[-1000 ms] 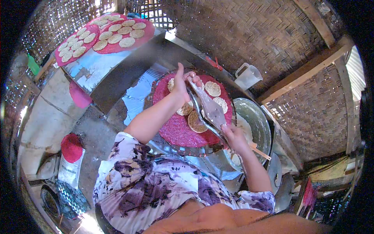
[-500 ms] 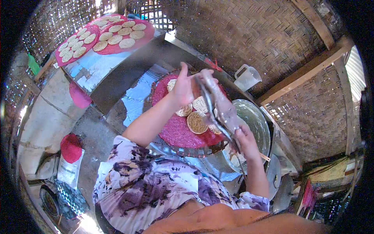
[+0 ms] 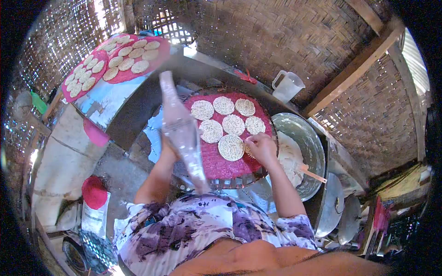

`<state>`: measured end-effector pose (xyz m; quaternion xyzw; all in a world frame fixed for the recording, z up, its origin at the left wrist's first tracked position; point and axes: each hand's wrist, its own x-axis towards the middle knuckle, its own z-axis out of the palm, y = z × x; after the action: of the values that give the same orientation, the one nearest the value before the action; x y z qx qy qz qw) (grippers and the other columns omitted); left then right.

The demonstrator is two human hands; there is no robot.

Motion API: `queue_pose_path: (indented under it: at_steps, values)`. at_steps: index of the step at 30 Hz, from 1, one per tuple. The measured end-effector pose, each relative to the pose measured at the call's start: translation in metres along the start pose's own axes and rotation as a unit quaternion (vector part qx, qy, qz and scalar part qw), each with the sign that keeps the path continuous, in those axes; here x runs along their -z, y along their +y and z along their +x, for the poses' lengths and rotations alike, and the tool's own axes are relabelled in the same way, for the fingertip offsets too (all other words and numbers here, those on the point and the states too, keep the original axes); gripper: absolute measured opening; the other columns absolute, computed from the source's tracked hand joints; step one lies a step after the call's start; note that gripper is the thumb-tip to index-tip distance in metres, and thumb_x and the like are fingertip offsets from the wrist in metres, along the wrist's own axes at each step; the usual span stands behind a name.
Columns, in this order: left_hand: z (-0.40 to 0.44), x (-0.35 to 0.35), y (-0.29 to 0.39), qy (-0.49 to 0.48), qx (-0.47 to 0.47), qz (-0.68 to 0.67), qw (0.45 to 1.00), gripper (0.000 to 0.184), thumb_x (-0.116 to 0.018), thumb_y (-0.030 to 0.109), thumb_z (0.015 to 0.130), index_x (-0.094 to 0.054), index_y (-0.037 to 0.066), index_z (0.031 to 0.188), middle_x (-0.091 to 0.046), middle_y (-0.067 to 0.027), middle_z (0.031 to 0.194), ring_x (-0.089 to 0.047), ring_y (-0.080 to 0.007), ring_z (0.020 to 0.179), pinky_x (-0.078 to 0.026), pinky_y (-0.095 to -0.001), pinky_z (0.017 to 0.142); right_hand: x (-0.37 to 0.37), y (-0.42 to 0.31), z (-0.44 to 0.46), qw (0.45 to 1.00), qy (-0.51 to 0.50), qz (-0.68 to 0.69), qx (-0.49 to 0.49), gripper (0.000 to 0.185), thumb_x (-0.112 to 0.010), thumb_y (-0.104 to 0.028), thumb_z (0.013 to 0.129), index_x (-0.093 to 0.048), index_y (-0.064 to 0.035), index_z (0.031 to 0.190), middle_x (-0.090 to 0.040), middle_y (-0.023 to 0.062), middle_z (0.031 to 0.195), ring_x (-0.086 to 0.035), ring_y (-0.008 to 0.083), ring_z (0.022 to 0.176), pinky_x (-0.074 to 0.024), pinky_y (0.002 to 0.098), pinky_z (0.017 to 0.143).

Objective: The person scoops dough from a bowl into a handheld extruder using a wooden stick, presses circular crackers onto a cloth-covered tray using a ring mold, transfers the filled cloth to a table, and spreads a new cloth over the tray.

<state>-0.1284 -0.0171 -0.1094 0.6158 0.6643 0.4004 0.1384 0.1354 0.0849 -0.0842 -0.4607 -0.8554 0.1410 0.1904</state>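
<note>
In front of a red sheet (image 3: 215,164), a blurred paddle-shaped tool (image 3: 180,128) hid whether the left hand (image 3: 168,151) gripped it. The right hand (image 3: 263,148) curled, hold unclear, at the sheet's lattice dough discs (image 3: 233,124), probably spaced against sticking.

A greyish-mauve tone with pale, glossy streaks is shown by the long, blurred sheet-like thing (image 3: 182,131). The flat, round, lacy discs (image 3: 231,147) are coloured creamy white and are covered all over by a fine squiggled network. They are set off by the deep pinkish-red mesh cloth (image 3: 215,169). The white short-sleeved fabric shirt (image 3: 159,240) is splashed with purple and near-black blotches. The brown woven-strip wall (image 3: 294,41) is patterned in diagonal weave. Off-white is seen in the soft pasty mass (image 3: 286,152) within the silver-grey round metal basin (image 3: 315,149), by which a pale orange flat stick (image 3: 316,175) is brightened.
</note>
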Motion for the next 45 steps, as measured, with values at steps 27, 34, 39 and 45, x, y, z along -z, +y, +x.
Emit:
queue_pose_path:
  at_steps: [27, 34, 39, 45]
  values:
    - [-0.054, 0.015, -0.118, 0.109, 0.177, -0.661, 0.721, 0.032, -0.067, 0.008, 0.07, -0.055, 0.004, 0.1, -0.057, -0.0066, 0.092, -0.056, -0.0177, 0.085, -0.049, -0.0337, 0.075, -0.011, 0.002, 0.016, 0.998, -0.023, -0.052, 0.028, 0.02, -0.062, -0.025, 0.067, -0.065, -0.0053, 0.067, -0.059, 0.0114, 0.072, -0.058, 0.0277, 0.07, -0.046, 0.0369, 0.065]
    - [-0.051, 0.018, -0.121, 0.107, 0.178, -0.665, 0.718, 0.034, -0.069, 0.004, 0.067, -0.055, 0.004, 0.099, -0.058, -0.006, 0.091, -0.056, -0.0163, 0.084, -0.049, -0.0311, 0.073, 0.005, -0.017, 0.011, 0.999, -0.01, 0.035, -0.016, 0.023, -0.062, -0.029, 0.069, -0.065, -0.0065, 0.067, -0.058, 0.0134, 0.076, -0.057, 0.0303, 0.074, -0.0456, 0.0399, 0.067]
    - [-0.057, 0.019, -0.119, 0.105, 0.177, -0.67, 0.713, 0.036, -0.07, 0.002, 0.065, -0.056, 0.004, 0.099, -0.058, -0.0057, 0.091, -0.056, -0.0153, 0.084, -0.049, -0.0292, 0.072, -0.017, -0.046, -0.009, 0.997, -0.046, 0.055, 0.031, 0.017, -0.059, -0.021, 0.067, -0.063, -0.005, 0.065, -0.058, 0.0136, 0.072, -0.057, 0.0307, 0.073, -0.0455, 0.0409, 0.066]
    - [-0.059, 0.018, -0.126, 0.104, 0.177, -0.673, 0.711, 0.039, -0.071, -0.001, 0.063, -0.056, 0.005, 0.099, -0.058, -0.0052, 0.09, -0.056, -0.0142, 0.083, -0.049, -0.027, 0.071, -0.042, -0.057, -0.018, 0.997, -0.02, 0.05, 0.046, 0.015, -0.06, -0.019, 0.067, -0.06, -0.0045, 0.064, -0.057, 0.0129, 0.068, -0.056, 0.0303, 0.069, -0.0449, 0.0401, 0.062]
